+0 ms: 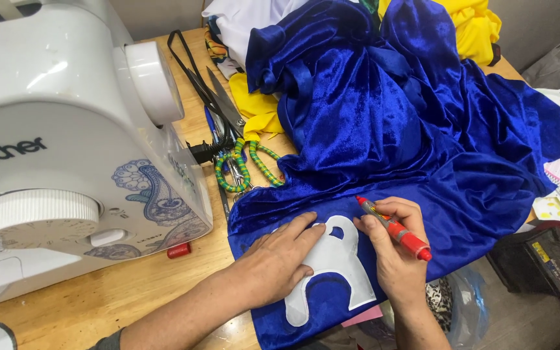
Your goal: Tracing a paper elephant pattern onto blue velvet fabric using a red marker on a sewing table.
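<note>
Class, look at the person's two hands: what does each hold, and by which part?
The right hand grips a red marker around its barrel. The left hand holds nothing; it presses flat on a white paper template.

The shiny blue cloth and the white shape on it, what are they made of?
The shiny blue cloth looks like velvet: soft folds with bright, glossy highlights. The white cut-out shape under the left hand looks like thin paper or stiff interfacing: flat, matte, cleanly cut edges; which one cannot be told.

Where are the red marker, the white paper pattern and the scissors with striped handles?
red marker (pixel 396 230), head view, middle of its barrel
white paper pattern (pixel 337 259), head view, its flat centre
scissors (pixel 231 170), head view, green-and-yellow handle loop
</note>
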